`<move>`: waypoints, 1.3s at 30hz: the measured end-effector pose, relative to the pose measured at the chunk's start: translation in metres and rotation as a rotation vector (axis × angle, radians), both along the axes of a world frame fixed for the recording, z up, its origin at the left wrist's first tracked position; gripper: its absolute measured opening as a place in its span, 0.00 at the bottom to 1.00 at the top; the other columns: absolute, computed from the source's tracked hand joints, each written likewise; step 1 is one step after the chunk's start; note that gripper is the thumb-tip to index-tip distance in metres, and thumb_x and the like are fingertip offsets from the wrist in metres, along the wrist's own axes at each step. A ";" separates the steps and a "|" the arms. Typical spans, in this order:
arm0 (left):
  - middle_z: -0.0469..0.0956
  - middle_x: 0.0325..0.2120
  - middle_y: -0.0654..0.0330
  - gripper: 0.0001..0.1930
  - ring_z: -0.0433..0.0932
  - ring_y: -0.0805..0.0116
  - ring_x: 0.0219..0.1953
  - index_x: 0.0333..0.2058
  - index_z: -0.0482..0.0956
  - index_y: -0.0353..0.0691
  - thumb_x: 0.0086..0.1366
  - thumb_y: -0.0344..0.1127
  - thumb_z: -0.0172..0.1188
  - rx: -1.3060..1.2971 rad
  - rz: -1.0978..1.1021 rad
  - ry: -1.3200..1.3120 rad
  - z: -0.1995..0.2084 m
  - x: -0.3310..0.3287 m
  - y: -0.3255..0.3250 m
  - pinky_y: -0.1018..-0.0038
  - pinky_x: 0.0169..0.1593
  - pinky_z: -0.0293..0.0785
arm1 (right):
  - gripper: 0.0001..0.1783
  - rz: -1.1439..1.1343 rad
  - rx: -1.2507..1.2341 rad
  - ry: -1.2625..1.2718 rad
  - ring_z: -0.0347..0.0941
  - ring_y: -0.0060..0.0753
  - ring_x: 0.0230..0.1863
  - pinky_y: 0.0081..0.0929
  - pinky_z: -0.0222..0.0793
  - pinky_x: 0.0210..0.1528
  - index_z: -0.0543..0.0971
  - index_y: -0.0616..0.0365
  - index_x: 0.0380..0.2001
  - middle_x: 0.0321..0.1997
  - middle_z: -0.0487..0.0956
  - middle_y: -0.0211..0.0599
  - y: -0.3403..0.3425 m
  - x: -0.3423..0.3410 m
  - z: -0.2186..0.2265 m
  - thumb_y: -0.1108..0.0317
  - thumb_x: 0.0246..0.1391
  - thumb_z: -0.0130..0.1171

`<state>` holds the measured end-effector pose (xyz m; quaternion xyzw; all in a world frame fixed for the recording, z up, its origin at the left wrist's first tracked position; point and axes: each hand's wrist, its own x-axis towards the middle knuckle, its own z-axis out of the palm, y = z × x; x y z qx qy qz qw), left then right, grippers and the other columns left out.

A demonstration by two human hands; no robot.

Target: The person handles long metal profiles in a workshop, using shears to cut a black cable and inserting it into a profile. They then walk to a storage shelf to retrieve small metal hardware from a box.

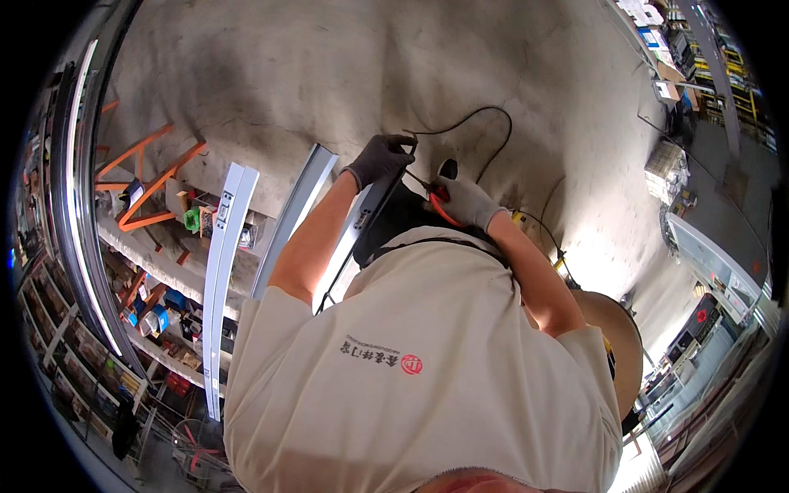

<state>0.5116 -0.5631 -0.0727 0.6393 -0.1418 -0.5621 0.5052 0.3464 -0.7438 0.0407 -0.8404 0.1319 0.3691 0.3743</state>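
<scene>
My left hand (383, 158), in a dark glove, is closed at the far end of a metal profile (359, 220). Its fingers pinch a thin black strip (385, 201) that runs back along the profile toward my body. My right hand (470, 203), in a grey glove, is wrapped round a red-handled tool (445, 210). The tool's narrow dark end points at my left fingers; its exact kind is hard to make out. From near my left fingertips a black cord (510, 123) loops over the floor to the right.
Two more pale metal profiles, one long (223, 279) and one shorter (296, 214), lie to my left. Beyond them stands an orange metal frame (152, 193). Shelves (74, 353) with small goods line the left edge. A round stool seat (612, 341) is by my right side.
</scene>
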 end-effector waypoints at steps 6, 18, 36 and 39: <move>0.84 0.33 0.59 0.24 0.79 0.73 0.34 0.55 0.81 0.34 0.59 0.32 0.68 -0.025 0.050 -0.069 -0.003 -0.006 -0.001 0.72 0.43 0.77 | 0.25 0.053 -0.037 -0.064 0.81 0.59 0.47 0.44 0.75 0.51 0.81 0.54 0.51 0.44 0.85 0.52 0.001 -0.008 -0.019 0.46 0.60 0.60; 0.85 0.34 0.57 0.24 0.81 0.70 0.35 0.56 0.82 0.37 0.60 0.36 0.69 -0.060 -0.111 -0.426 -0.029 -0.006 0.000 0.71 0.44 0.78 | 0.20 0.129 -0.115 -0.139 0.80 0.61 0.47 0.51 0.75 0.49 0.83 0.54 0.44 0.43 0.84 0.53 -0.009 0.003 -0.011 0.50 0.60 0.58; 0.81 0.35 0.62 0.16 0.78 0.73 0.35 0.53 0.82 0.38 0.72 0.38 0.57 -0.110 0.189 -0.004 0.077 -0.033 -0.083 0.75 0.38 0.77 | 0.29 -0.367 -0.255 -0.336 0.81 0.60 0.44 0.48 0.76 0.45 0.82 0.55 0.49 0.41 0.84 0.53 -0.097 -0.146 -0.025 0.42 0.57 0.63; 0.82 0.36 0.61 0.16 0.79 0.72 0.36 0.53 0.82 0.38 0.72 0.37 0.57 -0.163 0.106 0.138 0.089 -0.062 -0.118 0.74 0.38 0.78 | 0.27 -0.615 -0.256 -0.451 0.81 0.58 0.44 0.45 0.76 0.45 0.82 0.56 0.47 0.41 0.85 0.52 -0.112 -0.187 -0.052 0.44 0.55 0.66</move>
